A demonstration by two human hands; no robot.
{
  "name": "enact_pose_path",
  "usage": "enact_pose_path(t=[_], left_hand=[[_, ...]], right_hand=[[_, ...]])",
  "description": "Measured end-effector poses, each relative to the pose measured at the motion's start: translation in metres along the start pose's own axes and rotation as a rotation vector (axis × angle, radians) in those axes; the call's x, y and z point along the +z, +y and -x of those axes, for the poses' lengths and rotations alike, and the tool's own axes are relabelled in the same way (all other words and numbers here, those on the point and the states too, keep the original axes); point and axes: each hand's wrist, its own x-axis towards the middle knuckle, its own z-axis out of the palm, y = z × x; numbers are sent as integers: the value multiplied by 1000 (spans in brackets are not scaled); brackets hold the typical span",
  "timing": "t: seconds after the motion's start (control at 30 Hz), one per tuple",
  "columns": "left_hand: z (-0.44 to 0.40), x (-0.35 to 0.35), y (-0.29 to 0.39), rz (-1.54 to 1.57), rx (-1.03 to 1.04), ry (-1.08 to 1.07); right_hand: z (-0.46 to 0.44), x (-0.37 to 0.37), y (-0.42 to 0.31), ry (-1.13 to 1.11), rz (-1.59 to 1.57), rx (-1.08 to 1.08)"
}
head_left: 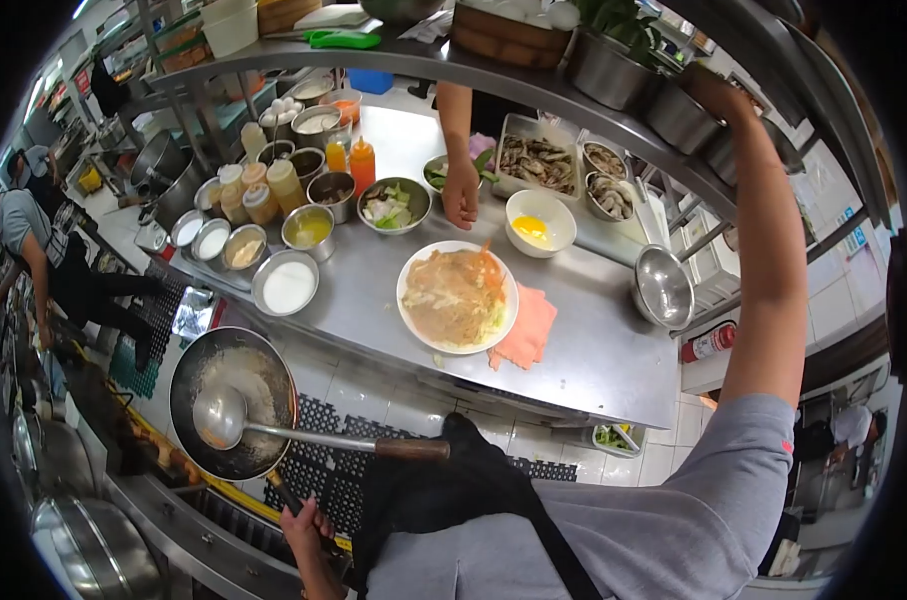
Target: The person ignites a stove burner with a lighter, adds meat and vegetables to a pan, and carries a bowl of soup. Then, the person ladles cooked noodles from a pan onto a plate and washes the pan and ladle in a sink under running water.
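My left hand [308, 522] is closed round the handle of a dark wok [186, 400] at the lower left. A steel ladle [220, 415] with a wooden-ended handle rests in the wok, which shows whitish residue. My right arm reaches up to the overhead shelf, where my right hand [719, 92] is at a steel pot [679, 118]; its fingers are hidden. On the steel table, a white plate [404, 310] holds noodle-like food with carrot and cabbage shreds, beside an orange cloth [529, 330]. Another person's hand [461, 195] hangs above the table near a white bowl with egg yolk [541, 222].
Sauce bottles [362, 165], a bowl of white powder [286, 283] and a bowl of cut vegetables [394, 205] stand at the left. Behind are shrimp trays [539, 160]. A steel bowl [664, 287] juts at the table's right end. The shelf [404, 52] crosses overhead.
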Motion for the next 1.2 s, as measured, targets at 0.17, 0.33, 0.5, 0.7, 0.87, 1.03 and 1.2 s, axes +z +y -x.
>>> enact_pose_path(t=[0.17,0.33,0.5,0.7,0.87,1.03,1.2], left_hand=[[4,6,6,-40,-1,64],[6,5,7,-47,10,75],[8,4,11,-68,-10,73],[11,-1,13,-79,-13,69],[12,-3,12,-91,-13,72],[12,-3,10,-48,-21,98],[14,-3,8,-48,-13,78]], right_hand=[[-16,5,64,408,-302,-257],[95,29,-15,568,-783,-130],[116,135,-143,124,-691,-481],[102,184,-185,-65,-668,-528],[100,176,-181,-28,-656,-437],[101,168,-189,1,-583,-360],[90,170,-189,146,-614,-396]])
